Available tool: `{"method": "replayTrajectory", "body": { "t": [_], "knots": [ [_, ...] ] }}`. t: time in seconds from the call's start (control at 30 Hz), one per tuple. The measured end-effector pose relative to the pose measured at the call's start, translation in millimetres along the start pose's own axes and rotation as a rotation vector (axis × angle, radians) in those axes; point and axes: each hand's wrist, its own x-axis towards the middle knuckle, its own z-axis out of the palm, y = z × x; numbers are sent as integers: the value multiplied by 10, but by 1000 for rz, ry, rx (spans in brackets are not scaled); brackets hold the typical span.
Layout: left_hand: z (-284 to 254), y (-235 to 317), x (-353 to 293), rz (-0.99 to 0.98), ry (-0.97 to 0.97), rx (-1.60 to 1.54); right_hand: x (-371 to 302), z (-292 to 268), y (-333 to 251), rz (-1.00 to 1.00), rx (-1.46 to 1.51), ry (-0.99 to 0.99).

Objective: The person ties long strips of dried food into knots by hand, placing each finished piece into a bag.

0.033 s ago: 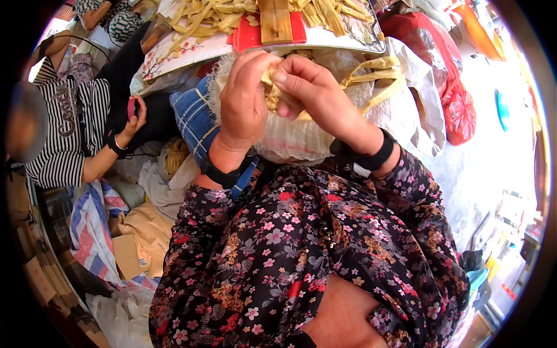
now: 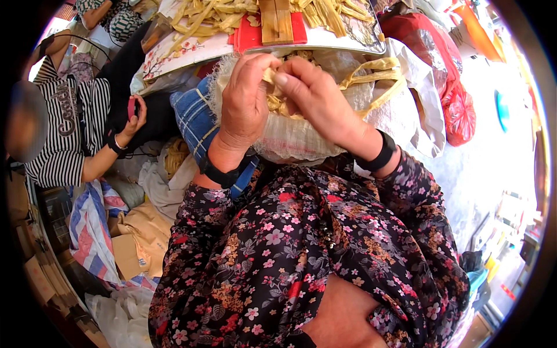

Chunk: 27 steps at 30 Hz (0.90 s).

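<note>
- Hands meet over the mouth of a pale mesh sack (image 2: 301, 136): the left hand (image 2: 243, 107) is curled shut, and the right hand (image 2: 316, 95) pinches with thumb and fingers; both are gripping one small pale yellow strip (image 2: 270, 74) between them.
- That strip sits at the fingertips, above the sack's opening and just near of the tray's edge. It looks thin, flat, dry and slightly curled, much like a husk or shaving; its full length is hidden by the fingers.
- Risk, as I judge it: such a dry, thin piece could tear or snap if the two hands pull apart too hard, and a loose pinch would let it drop into the sack among the similar strips (image 2: 278, 104) heaped there, where it would be hard to pick out again.
- Farther off, a tray (image 2: 191, 52) carries more yellow strips and a flat wooden piece on a red card (image 2: 249, 32).
- At the left, another person in a striped top (image 2: 64, 133) holds a small red object; a red bag (image 2: 458, 113) lies at the right.
</note>
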Motion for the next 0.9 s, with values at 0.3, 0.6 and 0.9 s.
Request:
{"method": "replayTrajectory", "body": {
  "t": [0.3, 0.6, 0.9],
  "knots": [
    [-114, 85, -110, -730, -167, -1044, -93, -202, -67, -202, -676, 47],
    [-103, 37, -54, -408, -138, -551, -93, -253, -192, -78, -100, -118],
    [80, 317, 24, -261, 67, -245, -67, -399, 21, 4, 11, -3]
  ]
}}
